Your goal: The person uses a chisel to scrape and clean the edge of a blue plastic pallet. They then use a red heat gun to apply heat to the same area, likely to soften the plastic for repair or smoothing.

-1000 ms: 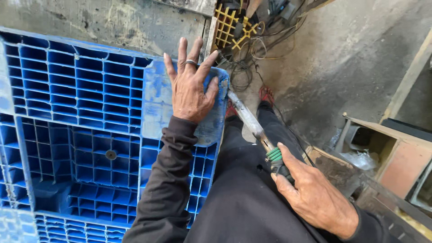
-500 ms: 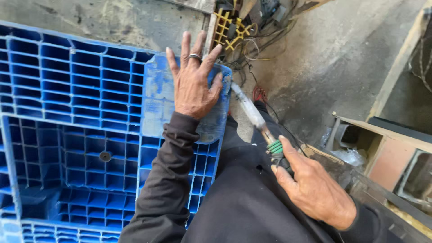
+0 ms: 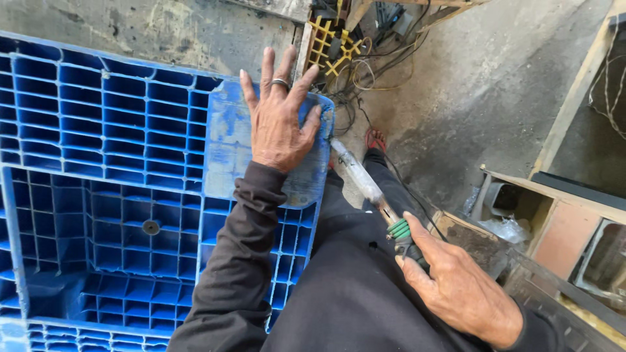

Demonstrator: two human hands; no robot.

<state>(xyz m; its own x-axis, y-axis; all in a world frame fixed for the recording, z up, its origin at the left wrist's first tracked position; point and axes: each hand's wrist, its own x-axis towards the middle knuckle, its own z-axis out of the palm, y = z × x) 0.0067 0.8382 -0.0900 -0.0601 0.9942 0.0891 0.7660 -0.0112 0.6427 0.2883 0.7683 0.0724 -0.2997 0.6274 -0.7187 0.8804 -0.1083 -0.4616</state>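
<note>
While the left hand (image 3: 279, 124) lies spread flat on the blue pallet's (image 3: 98, 143) patched right corner, the right hand (image 3: 456, 287) grips a metal-nozzled tool (image 3: 365, 186) at its edge; joint looks unfinished.

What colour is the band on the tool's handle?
Green, on the tool just above the right hand; head view shows it.

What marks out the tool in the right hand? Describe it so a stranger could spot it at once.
Start at the big blue ribbed plastic pallet, where the left hand lies flat on its smooth corner. Just off that corner's right edge a long, dull metal-barrelled tool slants down to the right hand. Only it has green bands at the grip, unlike the yellow grid and loose wires beyond.
</note>
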